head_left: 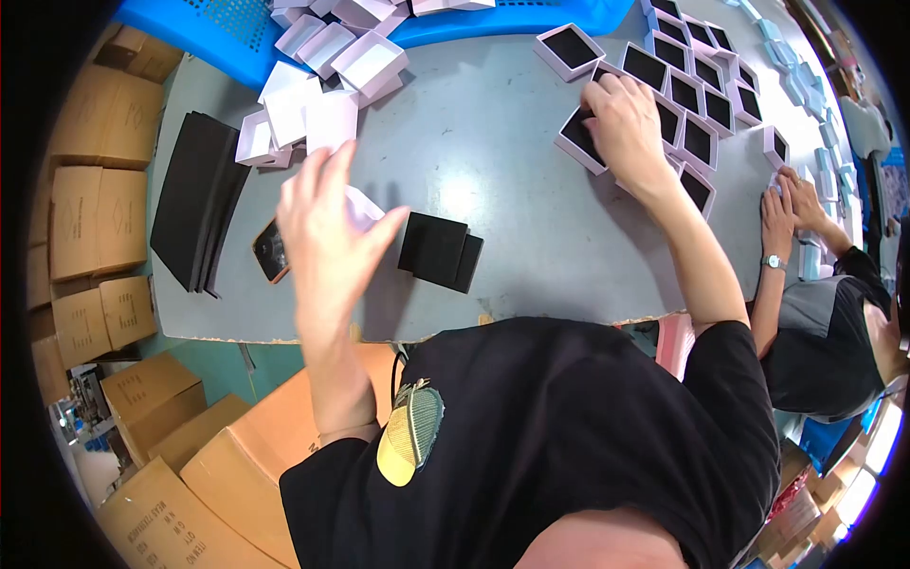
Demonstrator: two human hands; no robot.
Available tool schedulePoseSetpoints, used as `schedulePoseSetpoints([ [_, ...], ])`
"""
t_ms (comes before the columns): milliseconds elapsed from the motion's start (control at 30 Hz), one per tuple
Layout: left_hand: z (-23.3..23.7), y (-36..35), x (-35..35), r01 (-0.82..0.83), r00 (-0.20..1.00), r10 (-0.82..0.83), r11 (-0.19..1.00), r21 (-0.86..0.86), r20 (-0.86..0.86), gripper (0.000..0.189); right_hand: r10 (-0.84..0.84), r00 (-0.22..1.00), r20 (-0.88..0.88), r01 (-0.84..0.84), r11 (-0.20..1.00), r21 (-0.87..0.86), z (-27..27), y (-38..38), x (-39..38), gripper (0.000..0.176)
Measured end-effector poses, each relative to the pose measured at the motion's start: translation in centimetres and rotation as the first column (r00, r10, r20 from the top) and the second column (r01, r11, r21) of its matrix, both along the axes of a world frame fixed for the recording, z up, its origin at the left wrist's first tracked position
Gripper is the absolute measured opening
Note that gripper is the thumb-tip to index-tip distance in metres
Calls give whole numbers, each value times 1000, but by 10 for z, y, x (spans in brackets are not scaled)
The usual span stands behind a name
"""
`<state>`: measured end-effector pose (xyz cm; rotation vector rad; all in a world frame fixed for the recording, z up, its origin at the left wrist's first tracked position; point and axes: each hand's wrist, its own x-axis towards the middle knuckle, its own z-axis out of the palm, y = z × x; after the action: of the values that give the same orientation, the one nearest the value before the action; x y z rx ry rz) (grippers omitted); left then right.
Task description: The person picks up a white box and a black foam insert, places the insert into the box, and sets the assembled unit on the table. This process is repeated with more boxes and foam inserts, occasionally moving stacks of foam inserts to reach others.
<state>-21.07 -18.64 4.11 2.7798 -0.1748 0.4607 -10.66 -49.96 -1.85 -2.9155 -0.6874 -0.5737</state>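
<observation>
My left hand [332, 237] is over the table with its fingers spread, holding nothing. Partly behind it lies a white box [362, 207], and a phone [271, 252] rests just to its left. Black foam pads [439, 250] are stacked to the right of this hand. My right hand [626, 128] bends its fingers over a box with a black insert [580, 140], at the edge of a group of such boxes [700, 142]. Its fingertips are partly hidden, so its grip on a box is unclear.
Empty white boxes [313, 109] are heaped beside a blue crate [427, 33]. Large black sheets [194, 201] lie at the table's left. At the right, a co-worker's hands [791, 204] are near a box and rows of light-blue boxes [806, 90]. Cartons [100, 223] stand at the left.
</observation>
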Motion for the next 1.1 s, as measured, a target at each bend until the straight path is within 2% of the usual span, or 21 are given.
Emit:
schedulePoseSetpoints([
  [67,-7,19,-5,-42,991,46,999,35,-123,74,204,962,-180,-130,926,353,6,25,-26,17],
  [133,-23,33,-5,-20,972,34,998,62,-233,74,374,878,-300,-199,854,481,-2,70,-56,24],
  [233,-21,25,-6,-27,984,24,999,-16,-178,67,454,810,-371,-221,822,524,-26,115,-78,18],
  [300,-11,21,-7,-44,994,37,997,-67,-102,61,516,735,-440,-192,780,595,-32,123,-78,15],
  [400,-10,24,-3,-134,978,34,859,-495,-207,62,624,618,-479,42,583,812,2,91,-61,11],
  [433,-14,25,2,-96,975,-25,848,-522,-221,63,583,644,-495,80,592,802,13,76,-51,10],
  [467,-25,25,10,-30,966,-103,864,-503,-235,72,539,669,-512,122,600,791,19,63,-40,10],
  [533,-50,5,23,118,966,-210,878,-464,-153,90,493,752,-438,162,505,848,22,45,-18,11],
  [567,-60,-7,30,156,949,-270,852,-500,-164,98,450,781,-433,173,510,842,26,43,-11,12],
  [600,-69,-19,36,191,928,-329,822,-537,-173,106,376,809,-451,144,619,772,30,42,-5,12],
  [667,-85,-42,44,195,913,-363,792,-578,-189,113,404,836,-372,25,649,761,23,48,3,11],
  [733,-96,-58,50,157,898,-378,753,-639,-225,115,388,880,-274,-194,820,539,9,48,12,13],
  [800,-101,-70,53,184,881,-421,728,-661,-217,115,335,913,-233,-291,934,205,3,44,10,12],
  [867,-101,-83,53,240,862,-464,728,-642,-204,112,345,914,-214,-336,939,80,0,38,9,8],
  [900,-95,-88,51,213,850,-469,722,-658,-239,105,350,914,-205,-355,935,16,-1,35,8,7],
  [1000,-90,-79,53,467,846,-533,765,-444,-28,94,263,964,-46,-267,959,-101,-4,28,0,8],
  [1033,-82,-67,52,408,893,-449,834,-371,-26,77,176,984,-20,-177,976,-129,-4,24,-4,13],
  [1067,-74,-47,57,429,903,-413,875,-222,117,63,102,995,8,-101,990,-97,-4,20,-5,17],
  [1100,-47,-25,58,390,909,-394,919,53,137,52,53,998,29,-51,996,-77,-5,17,-8,17],
])
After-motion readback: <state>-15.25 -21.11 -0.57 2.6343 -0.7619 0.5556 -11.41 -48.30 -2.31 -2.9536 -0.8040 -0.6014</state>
